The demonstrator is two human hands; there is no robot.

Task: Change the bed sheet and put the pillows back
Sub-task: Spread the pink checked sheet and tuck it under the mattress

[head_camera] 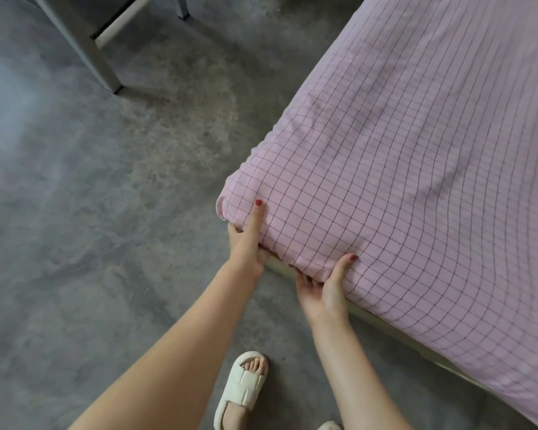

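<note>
Grey mottled concrete floor (90, 212); grey metal frame legs (84, 41) at top left; bed at right covered by pink grid sheet (416, 181), lying fairly smooth over the mattress (light creases near the corner). Left hand (246, 240) grips the sheet at the mattress corner, thumb on top, fingers curled under the edge; right hand (323, 287) just beside it grips the sheet's lower edge the same way, fingers tucked beneath. Pale bed frame strip (385, 321) shows below the sheet. White slipper (239, 389) on the floor between the forearms; no pillows in view.
</note>
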